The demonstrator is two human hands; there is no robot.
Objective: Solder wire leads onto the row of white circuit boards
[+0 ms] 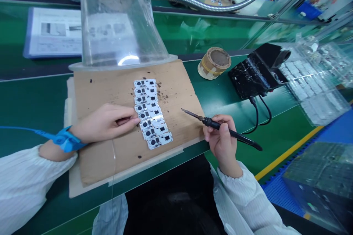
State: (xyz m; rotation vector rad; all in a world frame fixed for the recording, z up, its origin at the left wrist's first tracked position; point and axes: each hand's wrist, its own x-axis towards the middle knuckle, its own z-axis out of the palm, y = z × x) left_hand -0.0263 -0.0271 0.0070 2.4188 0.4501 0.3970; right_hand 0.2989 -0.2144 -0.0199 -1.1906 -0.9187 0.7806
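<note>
A column of small white circuit boards (152, 114), set edge to edge and slightly staggered, lies on a brown cardboard sheet (102, 165). Each board carries a round dark part and a black chip. My left hand (113, 122), with a blue wrist strap (68, 138) behind it, comes in from the left. Its thumb and fingers are pinched together at the left edge of a board near the column's middle. My right hand (223, 137) grips a black-handled soldering iron (213, 123). The iron's tip points left, above the cardboard and apart from the boards.
A clear fume hood (118, 40) with a flared rim stands behind the boards. Right of it are a round tan container (214, 63), a black iron stand (257, 69) with cables, and clear trays (314, 88). A printed sheet (55, 33) lies back left. Other people work beyond.
</note>
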